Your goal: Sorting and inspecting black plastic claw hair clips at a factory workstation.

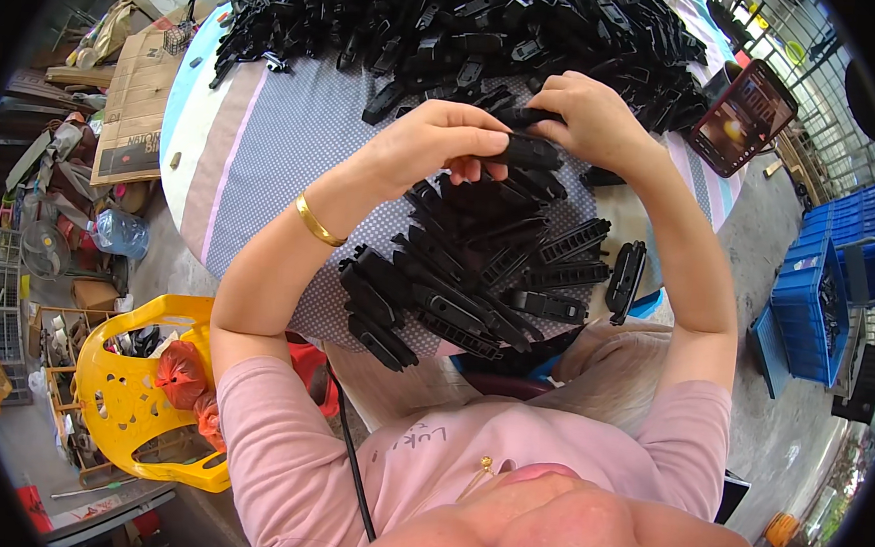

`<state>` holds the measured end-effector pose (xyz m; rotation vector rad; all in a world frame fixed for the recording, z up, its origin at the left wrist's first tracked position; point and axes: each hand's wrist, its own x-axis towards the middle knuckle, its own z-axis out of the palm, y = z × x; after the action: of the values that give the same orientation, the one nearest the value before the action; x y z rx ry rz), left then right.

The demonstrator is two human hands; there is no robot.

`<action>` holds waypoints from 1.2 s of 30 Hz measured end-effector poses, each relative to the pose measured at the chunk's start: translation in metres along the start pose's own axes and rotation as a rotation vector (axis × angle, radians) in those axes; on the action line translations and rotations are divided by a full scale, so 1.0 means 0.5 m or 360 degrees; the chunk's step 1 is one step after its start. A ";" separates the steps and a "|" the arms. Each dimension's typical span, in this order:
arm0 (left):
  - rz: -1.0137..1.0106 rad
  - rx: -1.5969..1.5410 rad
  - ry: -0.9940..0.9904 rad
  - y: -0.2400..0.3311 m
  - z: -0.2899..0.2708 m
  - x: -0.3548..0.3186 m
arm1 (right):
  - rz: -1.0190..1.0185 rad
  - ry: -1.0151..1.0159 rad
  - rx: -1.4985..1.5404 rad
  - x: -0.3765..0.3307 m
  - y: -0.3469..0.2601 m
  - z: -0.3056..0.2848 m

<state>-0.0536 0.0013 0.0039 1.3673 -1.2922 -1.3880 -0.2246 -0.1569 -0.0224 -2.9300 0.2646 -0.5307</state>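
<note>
Over the table, my left hand (435, 145) is closed on a long black plastic part (531, 153), with the thumb along its near end. My right hand (589, 120) pinches another black piece (519, 117) just beyond it; whether the two pieces touch, I cannot tell. Below my hands, a loose group of similar black plastic parts (446, 304) lies by the table's near edge, several showing ribbed sides. One such part (625, 283) rests apart at the right of that group. Farther back rises a large heap of black parts (452, 34).
A patterned cloth covers the round table (295, 144). At the right edge stands a phone (743, 120) with a lit screen. Blue crates (806, 306) are on the floor at right. A yellow plastic chair (110, 384) holding red bags is at left, near a cardboard sheet (132, 104).
</note>
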 end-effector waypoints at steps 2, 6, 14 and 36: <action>-0.0029 -0.0081 0.0028 -0.004 -0.005 0.003 | 0.0023 -0.0010 0.0014 -0.002 0.002 0.002; -0.0058 -0.0252 0.0012 -0.007 -0.012 0.001 | 0.0153 0.0156 0.0254 0.004 0.000 -0.002; 0.0405 0.0943 -0.0423 0.019 0.007 -0.015 | 0.0466 0.0159 0.1446 0.009 0.017 -0.017; 0.0689 0.2086 0.1315 -0.024 -0.094 0.099 | 0.0657 0.0002 0.1697 0.018 0.006 0.003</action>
<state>-0.0115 -0.0513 -0.0129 1.9242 -1.7243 0.5300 -0.2161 -0.1612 -0.0214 -1.7825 0.4090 -0.4166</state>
